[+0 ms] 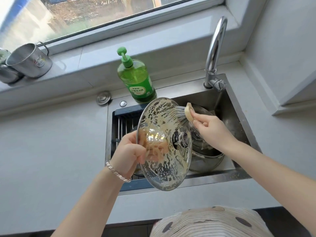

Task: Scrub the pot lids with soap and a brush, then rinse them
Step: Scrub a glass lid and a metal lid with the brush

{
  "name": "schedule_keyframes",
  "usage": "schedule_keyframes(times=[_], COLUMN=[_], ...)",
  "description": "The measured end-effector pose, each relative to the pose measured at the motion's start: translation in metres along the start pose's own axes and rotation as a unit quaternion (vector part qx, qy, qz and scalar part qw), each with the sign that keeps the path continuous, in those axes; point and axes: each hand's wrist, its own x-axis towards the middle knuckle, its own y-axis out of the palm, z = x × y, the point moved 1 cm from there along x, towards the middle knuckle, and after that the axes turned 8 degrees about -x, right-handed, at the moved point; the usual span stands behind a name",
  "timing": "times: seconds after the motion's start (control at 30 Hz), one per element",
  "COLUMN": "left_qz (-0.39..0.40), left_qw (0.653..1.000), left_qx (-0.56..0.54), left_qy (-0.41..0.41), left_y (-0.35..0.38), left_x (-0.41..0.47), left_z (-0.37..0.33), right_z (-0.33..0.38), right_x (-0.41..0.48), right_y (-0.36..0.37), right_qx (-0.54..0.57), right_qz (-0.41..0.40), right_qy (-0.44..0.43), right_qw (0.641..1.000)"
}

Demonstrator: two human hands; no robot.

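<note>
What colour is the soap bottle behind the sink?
Green: the soap bottle is see-through green with a green pump on top, seen best in the head view.

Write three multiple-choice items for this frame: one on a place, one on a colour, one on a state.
1. Where does the soap bottle stand?
A) on the ledge behind the sink
B) inside the sink
C) on the windowsill

2. What colour is its pump?
A) white
B) green
C) blue

3. How is the glass lid in the left hand?
A) rinsed clean
B) dry
C) streaked with suds

Key:
1 A: its base sits on the ledge at the basin's back.
2 B: pump and bottle are both green.
3 C: foam streaks it where the right hand holds the brush against it.
</note>
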Motion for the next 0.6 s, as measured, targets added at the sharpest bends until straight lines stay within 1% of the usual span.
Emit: schedule_keyframes(times=[0.1,0.13,0.23,0.27,0.37,0.4,0.5,0.53,0.6], left_qz=[-0.004,-0.002,0.003,0.002,-0.011,-0.010,-0.010,-0.009,-0.006], left_qw=[1.000,1.000,0.999,0.999,0.999,0.999,1.000,1.000,1.000], left_qx=[-0.009,-0.022,-0.047,-0.042,-0.030,-0.027,-0.022,-0.023,-0.029], left_qy=[0.003,0.000,0.000,0.004,0.016,0.015,0.009,0.006,-0.002], left_y=[-0.001,-0.001,-0.002,-0.002,-0.006,-0.006,-0.003,-0.002,-0.002], left_x=[0.000,0.000,-0.002,0.000,0.004,0.005,0.004,0.004,0.006], left_z=[-0.002,-0.002,-0.006,-0.006,-0.007,-0.007,-0.006,-0.006,-0.005], right_z=[0.017,0.014,0.004,0.004,0.021,0.022,0.014,0.012,0.020], right_x=[-0.016,-0.012,0.004,0.001,-0.014,-0.012,0.001,0.000,-0.009], right_y=[0.004,0.004,-0.004,-0.004,0.003,0.002,-0.006,-0.005,0.003], right_qx=[0.051,0.051,-0.006,-0.015,0.007,0.014,0.022,0.020,0.008], right_qz=[0.046,0.042,0.005,0.005,0.049,0.055,0.029,0.030,0.057], right_qy=[-0.055,-0.056,-0.003,-0.017,-0.088,-0.091,-0.051,-0.052,-0.105], right_qw=[0.996,0.996,1.000,1.000,0.995,0.994,0.998,0.998,0.993])
